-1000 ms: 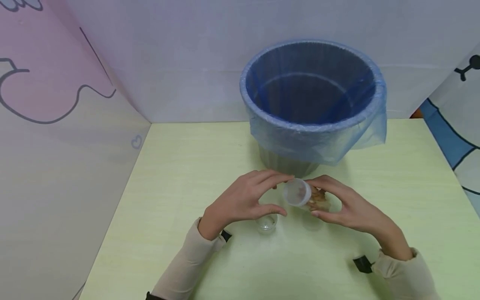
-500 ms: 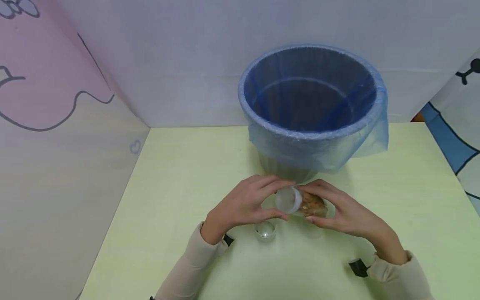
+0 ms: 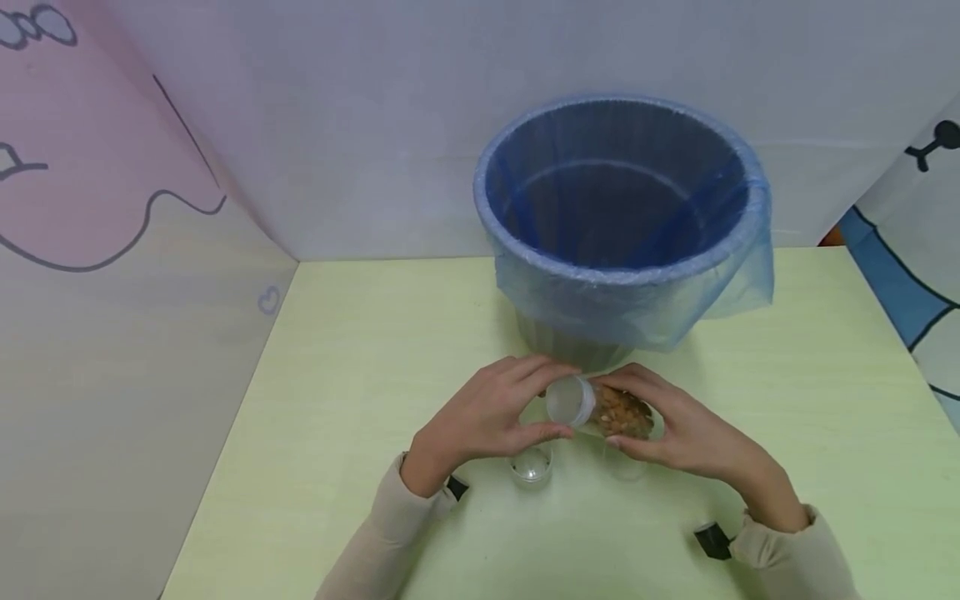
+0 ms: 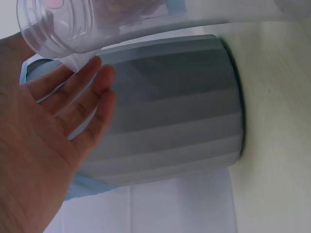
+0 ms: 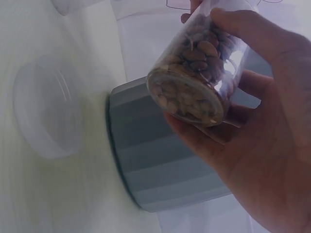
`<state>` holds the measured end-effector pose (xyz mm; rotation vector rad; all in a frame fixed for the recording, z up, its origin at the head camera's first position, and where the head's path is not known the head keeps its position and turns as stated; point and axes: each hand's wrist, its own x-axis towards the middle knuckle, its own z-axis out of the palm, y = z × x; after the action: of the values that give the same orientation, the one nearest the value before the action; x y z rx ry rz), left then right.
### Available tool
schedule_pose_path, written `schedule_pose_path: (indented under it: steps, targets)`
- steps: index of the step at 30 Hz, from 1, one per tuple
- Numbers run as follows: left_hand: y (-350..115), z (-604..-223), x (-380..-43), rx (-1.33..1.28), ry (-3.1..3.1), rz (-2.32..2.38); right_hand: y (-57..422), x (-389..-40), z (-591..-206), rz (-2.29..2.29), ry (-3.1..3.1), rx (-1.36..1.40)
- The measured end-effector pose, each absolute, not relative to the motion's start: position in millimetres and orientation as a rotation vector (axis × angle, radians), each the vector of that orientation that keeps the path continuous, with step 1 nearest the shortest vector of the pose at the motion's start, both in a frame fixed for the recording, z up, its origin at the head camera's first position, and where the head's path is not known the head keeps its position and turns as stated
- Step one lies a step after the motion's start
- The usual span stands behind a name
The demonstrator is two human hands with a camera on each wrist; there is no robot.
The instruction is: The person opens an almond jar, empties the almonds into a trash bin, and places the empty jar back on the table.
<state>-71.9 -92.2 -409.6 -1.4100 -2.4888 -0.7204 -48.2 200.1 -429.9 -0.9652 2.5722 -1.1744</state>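
My right hand (image 3: 686, 427) holds a clear jar (image 3: 624, 414) of brown nuts that look like almonds. It lies tipped on its side, its base toward the right. A frosted white lid (image 3: 570, 401) caps its left end, and my left hand (image 3: 483, 417) grips this lid between thumb and fingertips. In the left wrist view, the remaining fingers (image 4: 90, 109) are stretched loosely beneath it. An empty clear jar (image 3: 531, 468) with a threaded mouth stands on the table just below my left hand. Beside it rests a round translucent lid (image 5: 46, 107), faint in the head view.
Behind both hands stands a grey bin (image 3: 573, 342) lined with a blue bag (image 3: 622, 312), its wide mouth upward. The pale yellow-green table (image 3: 360, 358) meets a light back wall, with printed curtains (image 3: 112, 208) at the left side. Wrist straps carry small black cameras.
The jar of nuts has shifted left and tilted nearer to level, bringing its lid between my left thumb and fingers. The view has also tipped slightly.
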Motion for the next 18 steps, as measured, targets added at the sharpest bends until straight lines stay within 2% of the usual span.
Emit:
schedule_pose_path:
  steps: [18]
  targets:
    - [-93.3, -414.6, -72.3, -1.429, -2.441, -0.617, 201.1, -45.5, -435.0, -1.195, 2.526, -0.987]
